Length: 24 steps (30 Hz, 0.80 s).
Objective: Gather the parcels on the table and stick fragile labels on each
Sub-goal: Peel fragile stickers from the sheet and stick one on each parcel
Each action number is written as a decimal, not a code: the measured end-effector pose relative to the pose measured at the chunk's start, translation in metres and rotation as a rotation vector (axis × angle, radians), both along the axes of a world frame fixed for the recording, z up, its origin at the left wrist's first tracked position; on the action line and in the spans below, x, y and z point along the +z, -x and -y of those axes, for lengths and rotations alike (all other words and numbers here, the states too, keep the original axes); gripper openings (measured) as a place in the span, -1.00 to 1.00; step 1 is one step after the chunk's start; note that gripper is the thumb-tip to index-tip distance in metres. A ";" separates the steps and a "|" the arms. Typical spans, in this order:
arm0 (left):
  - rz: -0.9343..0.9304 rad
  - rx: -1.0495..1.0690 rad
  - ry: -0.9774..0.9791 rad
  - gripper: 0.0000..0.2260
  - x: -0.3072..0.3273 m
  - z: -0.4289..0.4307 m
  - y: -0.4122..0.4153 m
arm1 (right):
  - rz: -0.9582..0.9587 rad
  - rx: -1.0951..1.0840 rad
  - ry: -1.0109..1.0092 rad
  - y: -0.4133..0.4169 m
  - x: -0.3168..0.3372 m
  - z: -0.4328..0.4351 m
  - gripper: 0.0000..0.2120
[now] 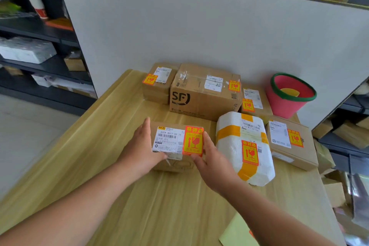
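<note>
A small cardboard parcel (171, 164) lies on the wooden table (159, 205) in front of me, with a white shipping slip and a red-and-yellow fragile label (192, 141) on top. My left hand (139, 152) presses its left side with straight fingers, thumb at the front edge. My right hand (211, 164) presses its right side the same way. Behind stand an SF box (201, 104), a smaller box (157, 90) and another box (253, 102). To the right lie a white wrapped parcel (229, 150) and a flat box (293, 152). All bear fragile labels.
A pink bucket (287, 104) with a green rim stands at the table's back right. A yellow-green sheet (237, 233) lies at the near right edge. A white partition (199, 36) backs the table. Dark shelves (40, 46) with parcels stand at left, more boxes at right.
</note>
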<state>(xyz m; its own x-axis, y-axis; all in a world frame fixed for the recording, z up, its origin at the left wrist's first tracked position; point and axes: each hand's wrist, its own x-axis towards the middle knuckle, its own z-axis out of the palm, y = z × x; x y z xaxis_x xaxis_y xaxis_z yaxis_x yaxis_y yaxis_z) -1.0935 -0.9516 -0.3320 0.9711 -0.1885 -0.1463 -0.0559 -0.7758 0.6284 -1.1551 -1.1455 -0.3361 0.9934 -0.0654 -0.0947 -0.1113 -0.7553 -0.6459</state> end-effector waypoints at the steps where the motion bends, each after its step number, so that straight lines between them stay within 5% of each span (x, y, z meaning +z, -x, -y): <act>1: 0.005 0.023 0.023 0.03 0.001 -0.007 -0.014 | 0.006 -0.006 -0.009 -0.014 0.002 -0.007 -0.34; 14: 0.058 0.184 0.093 -0.34 0.011 -0.133 -0.226 | 0.024 0.017 -0.145 -0.240 0.008 -0.134 -0.49; 24: 0.131 0.187 0.192 -0.32 0.006 -0.162 -0.384 | 0.032 -0.055 -0.243 -0.407 -0.002 -0.168 -0.53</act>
<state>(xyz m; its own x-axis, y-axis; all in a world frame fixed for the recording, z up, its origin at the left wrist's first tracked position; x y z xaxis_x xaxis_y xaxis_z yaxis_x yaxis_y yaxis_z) -0.7092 -0.7892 -0.3262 0.9998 -0.0172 0.0035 -0.0138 -0.6477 0.7617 -0.7481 -0.9776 -0.3378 0.9917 -0.0987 -0.0825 -0.1243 -0.5708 -0.8116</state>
